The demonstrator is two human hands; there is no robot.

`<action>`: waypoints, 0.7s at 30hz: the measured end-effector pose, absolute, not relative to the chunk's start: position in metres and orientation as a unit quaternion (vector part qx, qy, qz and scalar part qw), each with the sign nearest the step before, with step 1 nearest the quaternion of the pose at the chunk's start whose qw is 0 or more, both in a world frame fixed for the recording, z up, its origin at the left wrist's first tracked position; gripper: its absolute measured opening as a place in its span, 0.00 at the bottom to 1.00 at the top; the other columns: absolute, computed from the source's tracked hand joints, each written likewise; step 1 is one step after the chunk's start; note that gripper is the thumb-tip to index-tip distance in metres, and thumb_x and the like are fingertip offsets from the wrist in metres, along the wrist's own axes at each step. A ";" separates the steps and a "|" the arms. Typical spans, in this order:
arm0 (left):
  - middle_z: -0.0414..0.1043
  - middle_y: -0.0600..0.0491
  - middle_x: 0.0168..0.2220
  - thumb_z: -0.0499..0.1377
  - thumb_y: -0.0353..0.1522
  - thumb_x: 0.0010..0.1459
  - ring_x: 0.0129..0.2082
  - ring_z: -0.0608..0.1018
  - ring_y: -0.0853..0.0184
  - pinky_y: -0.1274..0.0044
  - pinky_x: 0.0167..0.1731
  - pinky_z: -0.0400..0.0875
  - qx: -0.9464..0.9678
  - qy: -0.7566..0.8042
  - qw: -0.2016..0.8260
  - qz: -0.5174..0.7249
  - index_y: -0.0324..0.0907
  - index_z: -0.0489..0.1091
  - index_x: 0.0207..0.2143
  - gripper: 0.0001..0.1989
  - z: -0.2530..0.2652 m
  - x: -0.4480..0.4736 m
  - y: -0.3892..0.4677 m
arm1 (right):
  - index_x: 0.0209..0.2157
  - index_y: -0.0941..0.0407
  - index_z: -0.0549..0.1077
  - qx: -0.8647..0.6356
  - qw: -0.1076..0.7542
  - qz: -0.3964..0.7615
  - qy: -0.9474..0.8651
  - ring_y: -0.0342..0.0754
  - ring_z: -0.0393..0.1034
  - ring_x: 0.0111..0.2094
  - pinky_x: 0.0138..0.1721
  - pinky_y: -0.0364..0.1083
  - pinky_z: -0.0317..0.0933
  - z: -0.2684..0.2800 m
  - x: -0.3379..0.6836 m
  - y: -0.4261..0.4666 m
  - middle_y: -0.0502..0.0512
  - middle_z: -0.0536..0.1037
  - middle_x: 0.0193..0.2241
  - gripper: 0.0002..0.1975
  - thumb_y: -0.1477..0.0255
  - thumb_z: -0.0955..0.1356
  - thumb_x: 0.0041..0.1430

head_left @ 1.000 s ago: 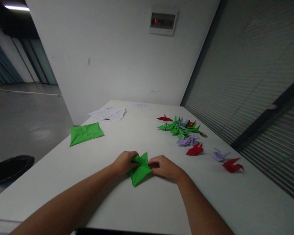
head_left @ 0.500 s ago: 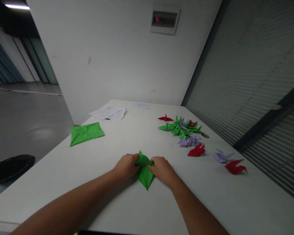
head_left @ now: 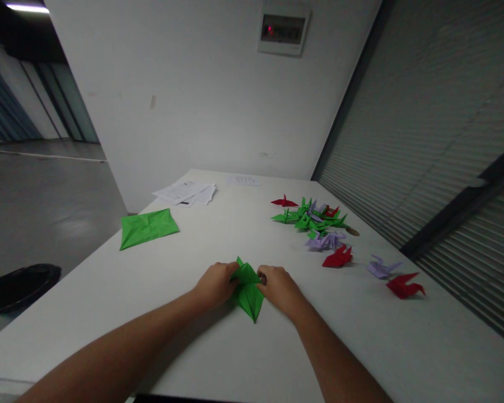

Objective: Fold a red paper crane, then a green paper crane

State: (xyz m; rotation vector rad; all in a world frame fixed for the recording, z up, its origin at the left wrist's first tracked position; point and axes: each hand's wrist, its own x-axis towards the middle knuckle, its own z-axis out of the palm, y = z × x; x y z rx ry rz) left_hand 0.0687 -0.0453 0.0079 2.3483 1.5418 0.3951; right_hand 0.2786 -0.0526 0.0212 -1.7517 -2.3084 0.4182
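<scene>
A partly folded sheet of green origami paper (head_left: 249, 298) lies on the white table between my hands, its lower point facing me and an upper flap lifted. My left hand (head_left: 217, 284) is closed on its left edge, thumb over the paper. On the right edge, my right hand (head_left: 279, 288) pinches the paper between thumb and curled forefinger. The fingers beneath the paper are hidden.
Folded paper cranes in green (head_left: 319, 218), purple (head_left: 326, 240) and red (head_left: 338, 257) lie along the table's right side. A flat green sheet (head_left: 149, 228) sits at the left edge, below white printed papers (head_left: 185, 193). A black-lined bin (head_left: 19, 288) stands left.
The right thumb has drawn back from the middle of the green paper to its right edge. The paper's lower point has shifted slightly right.
</scene>
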 end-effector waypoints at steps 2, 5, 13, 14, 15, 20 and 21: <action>0.80 0.49 0.33 0.58 0.32 0.60 0.35 0.81 0.59 0.75 0.33 0.66 0.819 0.535 0.150 0.142 0.43 0.73 0.38 0.05 0.007 0.069 -0.046 | 0.32 0.55 0.78 -0.597 0.101 0.129 -0.785 0.49 0.75 0.36 0.35 0.44 0.55 0.021 0.277 -0.053 0.56 0.82 0.34 0.05 0.78 0.70 0.58; 0.80 0.49 0.34 0.59 0.31 0.59 0.35 0.81 0.59 0.75 0.33 0.66 0.822 0.529 0.149 0.149 0.43 0.73 0.38 0.05 0.006 0.070 -0.046 | 0.32 0.55 0.78 -0.613 0.092 0.110 -0.777 0.51 0.75 0.38 0.36 0.45 0.56 0.018 0.275 -0.053 0.58 0.82 0.35 0.04 0.75 0.69 0.59; 0.79 0.49 0.34 0.59 0.30 0.59 0.36 0.81 0.60 0.75 0.35 0.67 0.821 0.525 0.171 0.146 0.43 0.72 0.38 0.05 0.006 0.072 -0.047 | 0.34 0.57 0.78 -0.649 0.066 0.110 -0.750 0.54 0.77 0.40 0.36 0.46 0.58 0.014 0.273 -0.051 0.63 0.83 0.37 0.05 0.71 0.70 0.61; 0.79 0.50 0.34 0.59 0.29 0.58 0.36 0.80 0.60 0.75 0.35 0.67 0.822 0.523 0.170 0.149 0.43 0.72 0.38 0.05 0.006 0.071 -0.046 | 0.34 0.57 0.79 -0.648 0.066 0.112 -0.751 0.54 0.77 0.40 0.36 0.46 0.58 0.015 0.273 -0.051 0.62 0.83 0.37 0.05 0.72 0.70 0.61; 0.79 0.50 0.35 0.59 0.29 0.58 0.36 0.80 0.60 0.74 0.36 0.68 0.824 0.519 0.165 0.156 0.43 0.72 0.39 0.06 0.008 0.070 -0.046 | 0.34 0.57 0.79 -0.646 0.066 0.115 -0.752 0.54 0.77 0.40 0.36 0.45 0.58 0.015 0.274 -0.051 0.62 0.83 0.37 0.04 0.72 0.70 0.61; 0.75 0.43 0.42 0.57 0.31 0.63 0.44 0.77 0.57 0.69 0.44 0.72 0.870 0.440 0.029 0.221 0.41 0.72 0.39 0.05 0.022 0.064 -0.057 | 0.32 0.56 0.79 -0.634 0.086 0.126 -0.758 0.52 0.78 0.39 0.36 0.44 0.57 0.019 0.278 -0.052 0.60 0.84 0.36 0.06 0.72 0.69 0.61; 0.75 0.43 0.40 0.54 0.32 0.66 0.41 0.77 0.58 0.69 0.43 0.72 0.900 0.388 0.018 0.200 0.41 0.72 0.37 0.08 0.024 0.065 -0.062 | 0.32 0.55 0.79 -0.631 0.092 0.126 -0.760 0.52 0.78 0.39 0.36 0.44 0.57 0.019 0.278 -0.051 0.60 0.84 0.36 0.06 0.73 0.69 0.61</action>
